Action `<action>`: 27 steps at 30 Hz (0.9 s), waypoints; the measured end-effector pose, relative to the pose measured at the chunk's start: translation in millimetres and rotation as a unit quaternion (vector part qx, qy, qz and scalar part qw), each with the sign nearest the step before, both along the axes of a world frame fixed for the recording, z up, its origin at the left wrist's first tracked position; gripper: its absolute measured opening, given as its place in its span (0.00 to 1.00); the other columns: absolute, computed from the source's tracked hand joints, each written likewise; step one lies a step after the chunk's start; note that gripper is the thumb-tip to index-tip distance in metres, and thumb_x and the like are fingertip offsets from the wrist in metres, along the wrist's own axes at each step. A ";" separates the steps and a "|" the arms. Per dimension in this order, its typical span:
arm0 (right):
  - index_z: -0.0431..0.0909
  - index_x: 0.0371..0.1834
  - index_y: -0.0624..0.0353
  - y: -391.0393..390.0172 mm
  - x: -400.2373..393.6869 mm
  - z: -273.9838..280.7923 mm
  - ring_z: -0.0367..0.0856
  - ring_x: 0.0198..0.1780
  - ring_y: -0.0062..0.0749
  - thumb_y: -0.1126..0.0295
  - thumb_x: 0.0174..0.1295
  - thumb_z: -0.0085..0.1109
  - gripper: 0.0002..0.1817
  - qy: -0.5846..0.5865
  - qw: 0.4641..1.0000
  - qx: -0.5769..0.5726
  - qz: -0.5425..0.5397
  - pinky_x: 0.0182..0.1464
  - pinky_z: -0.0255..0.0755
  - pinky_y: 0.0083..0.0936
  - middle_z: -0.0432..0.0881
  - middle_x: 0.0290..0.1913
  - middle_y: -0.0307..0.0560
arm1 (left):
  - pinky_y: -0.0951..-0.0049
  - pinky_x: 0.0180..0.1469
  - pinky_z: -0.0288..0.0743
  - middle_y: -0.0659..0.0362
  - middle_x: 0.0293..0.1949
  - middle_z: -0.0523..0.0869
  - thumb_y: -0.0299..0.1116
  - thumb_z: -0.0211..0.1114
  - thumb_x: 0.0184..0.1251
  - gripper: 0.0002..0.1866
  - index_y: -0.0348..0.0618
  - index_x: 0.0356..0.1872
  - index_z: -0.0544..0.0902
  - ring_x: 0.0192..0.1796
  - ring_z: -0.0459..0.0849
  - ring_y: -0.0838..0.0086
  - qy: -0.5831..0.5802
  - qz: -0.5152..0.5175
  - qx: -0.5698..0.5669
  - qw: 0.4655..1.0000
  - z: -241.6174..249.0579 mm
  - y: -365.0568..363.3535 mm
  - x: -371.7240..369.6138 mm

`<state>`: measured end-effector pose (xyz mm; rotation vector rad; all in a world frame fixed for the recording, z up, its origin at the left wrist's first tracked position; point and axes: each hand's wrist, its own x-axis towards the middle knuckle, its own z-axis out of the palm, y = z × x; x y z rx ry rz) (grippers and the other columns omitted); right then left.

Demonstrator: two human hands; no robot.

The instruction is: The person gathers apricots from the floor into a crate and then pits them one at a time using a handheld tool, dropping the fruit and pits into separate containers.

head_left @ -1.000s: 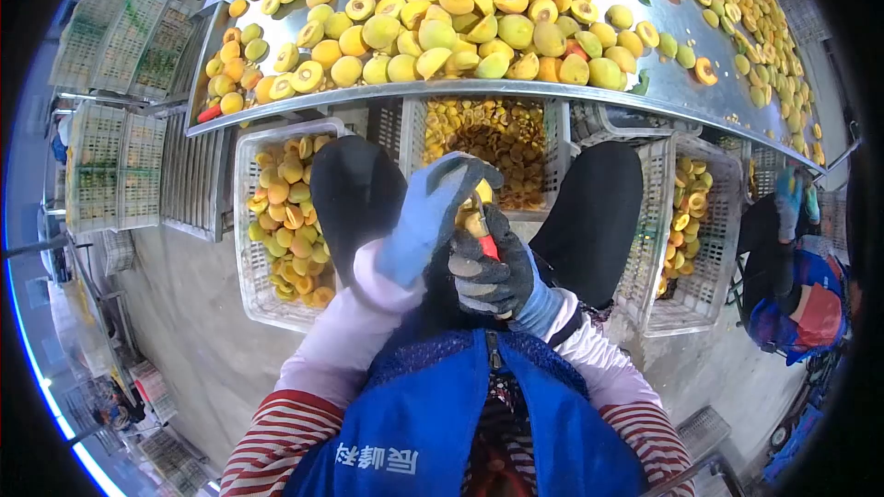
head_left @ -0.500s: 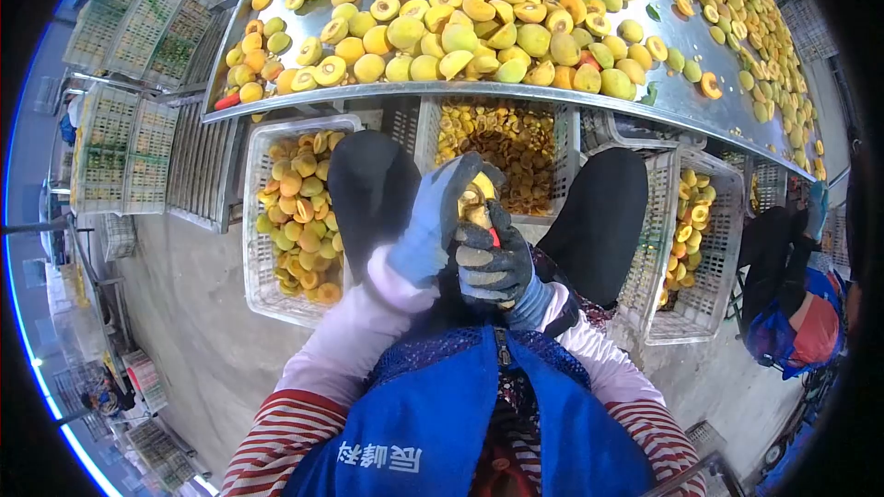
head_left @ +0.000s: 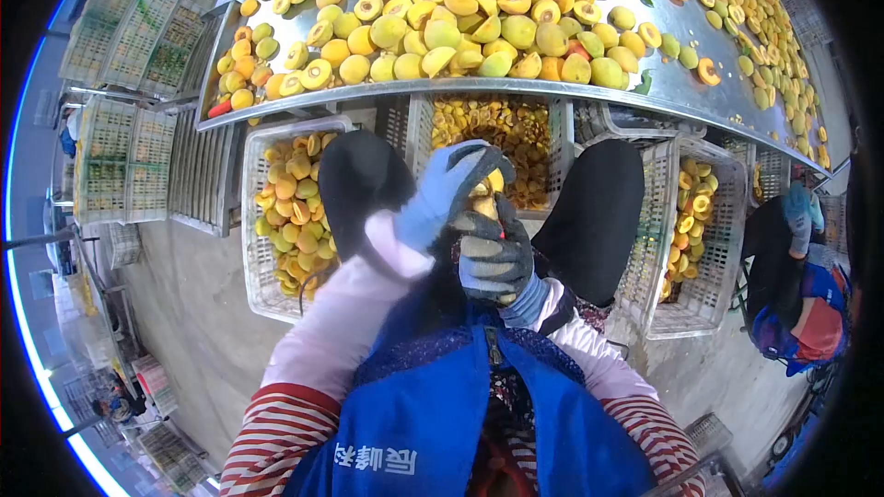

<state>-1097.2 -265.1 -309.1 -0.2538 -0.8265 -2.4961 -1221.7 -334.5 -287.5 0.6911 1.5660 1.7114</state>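
Observation:
Between my knees, my left hand (head_left: 449, 189), in a blue glove with a dark palm, curls round a yellow peach piece (head_left: 498, 180), mostly hidden by the fingers. Just below it, my right hand (head_left: 495, 262), in a soiled grey-palmed glove, is closed round a tool with a bit of red showing (head_left: 502, 232). The tool's kind is hidden by the fingers. Both hands touch or nearly touch at the fruit. Beyond them, under the table edge, a crate (head_left: 420, 133) holds brown and yellow peach scraps.
A metal table (head_left: 368, 92) bears whole and halved peaches (head_left: 442, 34). White crates of peaches flank my knees, one on the left (head_left: 250, 248) and one on the right (head_left: 727, 248). At the far right sits another person (head_left: 815, 313). Stacked crates (head_left: 124, 161) stand at left.
My left hand has turned over the fruit, its back now more toward me, and its forearm has shifted slightly. My right hand keeps its grip. The view has shifted a little.

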 end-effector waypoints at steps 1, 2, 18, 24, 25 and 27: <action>0.62 0.30 0.51 1.6 -3.1 0.5 0.62 0.10 0.11 0.46 0.68 0.43 0.21 0.007 1.000 -0.008 -0.007 0.09 0.58 0.15 0.64 0.15 0.29 | 0.76 0.37 0.72 0.59 0.29 0.82 0.43 0.57 0.66 0.16 0.39 0.36 0.80 0.32 0.78 0.75 -0.105 0.036 0.042 0.993 -2.2 2.2 4.8; 0.63 0.33 0.52 2.2 -0.9 -3.7 0.62 0.10 0.12 0.45 0.68 0.43 0.21 -0.017 1.000 0.005 -0.018 0.09 0.58 0.15 0.63 0.15 0.28 | 0.76 0.36 0.73 0.59 0.29 0.82 0.44 0.57 0.65 0.16 0.41 0.36 0.80 0.33 0.79 0.74 -0.213 0.071 0.082 0.971 -9.2 2.9 16.7; 0.70 0.45 0.58 22.5 -13.3 -60.7 0.73 0.27 0.28 0.53 0.66 0.53 0.19 -0.266 0.876 0.400 -0.053 0.29 0.74 0.24 0.73 0.29 0.40 | 0.60 0.53 0.72 0.48 0.50 0.78 0.42 0.66 0.56 0.27 0.42 0.55 0.74 0.50 0.78 0.53 0.499 0.254 -0.331 0.760 21.2 -26.6 -90.3; 0.70 0.46 0.57 46.5 -36.6 -9.1 0.71 0.21 0.23 0.53 0.67 0.52 0.18 -0.311 0.766 0.547 -0.132 0.22 0.69 0.21 0.72 0.26 0.40 | 0.71 0.43 0.76 0.52 0.40 0.83 0.40 0.63 0.60 0.22 0.37 0.51 0.74 0.41 0.83 0.63 0.429 0.178 -0.295 0.835 -20.1 49.5 -146.9; 0.69 0.46 0.57 52.0 -37.8 -2.3 0.72 0.25 0.22 0.56 0.67 0.52 0.16 -0.324 0.727 0.586 -0.151 0.26 0.69 0.20 0.73 0.29 0.40 | 0.75 0.44 0.75 0.55 0.38 0.83 0.35 0.63 0.61 0.19 0.35 0.51 0.75 0.41 0.81 0.71 0.221 0.181 -0.095 0.954 -18.1 44.0 -137.7; 0.69 0.46 0.58 61.9 -42.8 10.2 0.73 0.32 0.21 0.61 0.68 0.51 0.13 -0.339 0.642 0.663 -0.180 0.32 0.70 0.16 0.74 0.36 0.39 | 0.74 0.46 0.74 0.56 0.39 0.83 0.28 0.62 0.61 0.17 0.33 0.51 0.75 0.43 0.79 0.77 0.049 0.151 -0.122 0.980 5.4 30.1 -100.9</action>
